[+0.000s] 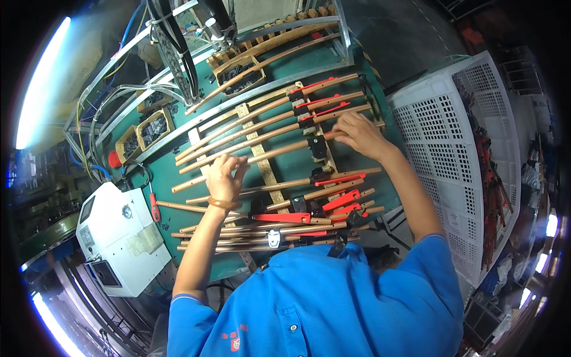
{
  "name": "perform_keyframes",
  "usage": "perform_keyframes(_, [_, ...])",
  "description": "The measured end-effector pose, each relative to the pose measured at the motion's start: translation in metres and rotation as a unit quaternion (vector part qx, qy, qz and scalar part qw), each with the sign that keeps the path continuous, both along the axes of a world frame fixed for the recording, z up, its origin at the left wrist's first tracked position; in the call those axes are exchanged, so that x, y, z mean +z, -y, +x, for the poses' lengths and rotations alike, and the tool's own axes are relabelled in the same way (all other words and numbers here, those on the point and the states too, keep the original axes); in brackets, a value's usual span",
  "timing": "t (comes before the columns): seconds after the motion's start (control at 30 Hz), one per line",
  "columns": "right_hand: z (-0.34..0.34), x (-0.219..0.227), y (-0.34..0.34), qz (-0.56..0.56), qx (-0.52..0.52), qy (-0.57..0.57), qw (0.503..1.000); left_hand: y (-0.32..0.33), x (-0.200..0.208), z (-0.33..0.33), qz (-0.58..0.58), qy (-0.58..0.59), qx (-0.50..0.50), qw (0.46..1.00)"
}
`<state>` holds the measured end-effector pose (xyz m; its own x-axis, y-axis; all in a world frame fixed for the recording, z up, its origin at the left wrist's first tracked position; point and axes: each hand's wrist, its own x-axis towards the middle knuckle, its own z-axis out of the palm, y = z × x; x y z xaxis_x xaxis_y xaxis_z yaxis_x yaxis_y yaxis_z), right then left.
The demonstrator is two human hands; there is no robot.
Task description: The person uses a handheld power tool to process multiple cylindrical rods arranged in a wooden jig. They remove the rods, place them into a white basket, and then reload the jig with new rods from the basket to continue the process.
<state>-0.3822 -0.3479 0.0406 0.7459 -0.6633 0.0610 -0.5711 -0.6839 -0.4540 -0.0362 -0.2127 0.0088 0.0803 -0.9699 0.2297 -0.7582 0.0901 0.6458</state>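
A copper-coloured tube (278,153) with a black bracket (319,147) lies slantwise across the slotted wooden rack (266,169). My left hand (225,177) is closed around its left part, fingertips bent over the tube. Toward the other end, past the bracket, my right hand (358,133) grips the same tube; a bit of red shows by its fingertips. Just beyond, several similar tubes (250,126) with black brackets and red levers (324,109) rest side by side. Nearer to me lies a looser pile of tubes (262,229), some with red levers (282,218).
A red-handled screwdriver (154,207) lies at the left by a white machine box (125,241). Boxes of small black parts (156,126) stand behind a metal frame rail (208,113) on the green table (178,223). A large white perforated crate (437,134) stands at the right.
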Motion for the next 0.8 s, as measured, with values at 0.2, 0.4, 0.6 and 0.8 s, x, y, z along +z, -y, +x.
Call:
perform_keyframes(0.2, [0.007, -0.026, 0.004, -0.127, -0.027, -0.005, 0.992, 0.012, -0.047, -0.011, -0.100, 0.074, 0.018, 0.992])
perform_keyframes(0.4, [0.011, -0.021, 0.000, -0.187, -0.037, 0.015, 0.981, 0.019, -0.042, -0.015, -0.136, 0.089, 0.051, 0.985])
perform_keyframes(0.6, [0.010, -0.050, 0.001, -0.241, -0.034, 0.025, 0.970, 0.007, -0.059, -0.001, -0.040, -0.041, -0.051, 0.997])
perform_keyframes(0.8, [0.013, -0.059, -0.015, -0.221, -0.057, -0.045, 0.973, -0.002, -0.047, 0.005, -0.045, -0.027, -0.086, 0.995])
